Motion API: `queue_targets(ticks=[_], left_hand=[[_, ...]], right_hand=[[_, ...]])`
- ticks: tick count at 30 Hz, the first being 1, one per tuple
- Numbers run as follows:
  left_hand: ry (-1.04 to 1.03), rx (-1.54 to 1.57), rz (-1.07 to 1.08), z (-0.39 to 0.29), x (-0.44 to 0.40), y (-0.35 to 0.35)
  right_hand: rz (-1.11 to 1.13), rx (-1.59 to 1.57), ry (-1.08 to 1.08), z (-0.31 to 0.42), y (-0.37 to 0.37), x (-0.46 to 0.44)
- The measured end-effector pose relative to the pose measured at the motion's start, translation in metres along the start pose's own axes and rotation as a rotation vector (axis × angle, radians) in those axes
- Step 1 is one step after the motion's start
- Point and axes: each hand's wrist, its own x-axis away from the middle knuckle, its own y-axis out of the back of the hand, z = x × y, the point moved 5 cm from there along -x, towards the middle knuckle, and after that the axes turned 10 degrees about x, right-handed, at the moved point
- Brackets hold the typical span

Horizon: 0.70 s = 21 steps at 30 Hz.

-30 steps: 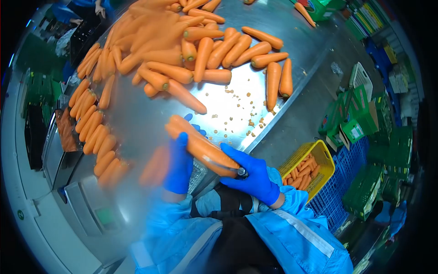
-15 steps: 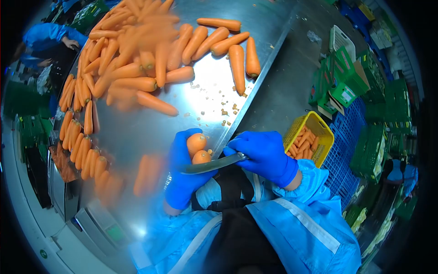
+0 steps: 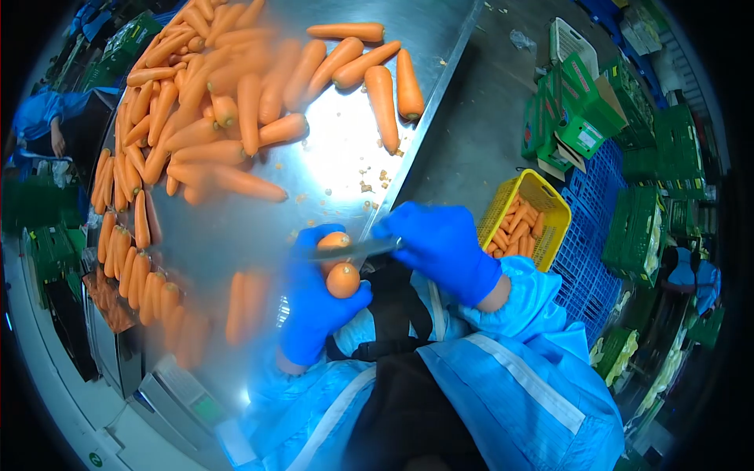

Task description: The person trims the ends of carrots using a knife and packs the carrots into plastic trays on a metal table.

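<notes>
My left hand point(image 3: 314, 302), in a blue glove, is closed around two carrots point(image 3: 342, 280) held side by side, their round ends facing up. In my right hand point(image 3: 448, 250), also gloved, is a knife point(image 3: 349, 250) whose blade lies across the ends of the held carrots, over the farther one. A large heap of carrots point(image 3: 247, 114) covers the far left of the metal table point(image 3: 330, 153). Small trimmed bits point(image 3: 366, 187) lie near the table's right edge. A blurred pair of carrots point(image 3: 247, 302) rests left of my left hand.
Right of the table, a yellow basket point(image 3: 559, 228) holds small carrots beside blue crates point(image 3: 593, 235). Green boxes point(image 3: 581, 125) and stacked green crates point(image 3: 635, 235) stand farther right. A co-worker's sleeve point(image 3: 39, 114) shows at the left; a metal device point(image 3: 177, 400) sits lower left.
The two carrots turned from lying lengthwise to ends up in my left hand. Since half a second ago, the knife blade has moved up to the farther carrot. The view has shifted.
</notes>
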Motion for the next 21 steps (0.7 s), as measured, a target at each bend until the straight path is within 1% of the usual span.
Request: queue_targets(ticks=[2, 3, 5, 6, 7, 8, 10, 14, 17, 19, 20, 21], left_hand=[[0.038, -0.063, 0.017, 0.000, 0.003, 0.003], [0.020, -0.113, -0.012, 0.002, 0.004, 0.005], [-0.001, -0.018, -0.018, 0.003, 0.002, 0.001], [-0.021, 0.027, -0.022, 0.003, -0.002, 0.000], [0.038, 0.031, -0.032, 0.004, -0.002, -0.001], [0.051, 0.017, -0.036, 0.003, -0.002, -0.001], [0.084, -0.010, -0.047, 0.005, -0.001, 0.001], [0.064, -0.014, -0.073, 0.005, -0.001, 0.005], [0.016, 0.035, -0.059, 0.004, 0.000, 0.007], [0.016, 0.056, -0.041, 0.007, 0.000, 0.009], [0.056, 0.039, -0.027, 0.005, 0.000, 0.011], [0.095, 0.020, -0.015, 0.001, 0.001, 0.014]], right_hand=[[-0.033, -0.078, -0.123, -0.026, -0.002, 0.006], [-0.065, -0.077, -0.052, -0.021, 0.002, 0.004], [-0.139, -0.080, 0.080, -0.003, 0.010, 0.001], [-0.074, -0.050, 0.084, 0.002, 0.007, -0.003], [-0.004, -0.017, 0.088, 0.009, 0.004, -0.007], [0.070, 0.014, 0.089, 0.013, 0.001, -0.008], [0.083, 0.036, 0.088, 0.013, 0.003, -0.010], [0.134, 0.104, 0.111, 0.017, 0.004, -0.014], [0.107, 0.065, 0.127, 0.018, 0.000, -0.014], [-0.025, -0.001, 0.094, 0.005, -0.003, -0.010], [-0.091, -0.031, 0.080, -0.004, -0.003, -0.009], [-0.083, -0.029, 0.013, -0.016, -0.004, -0.008]])
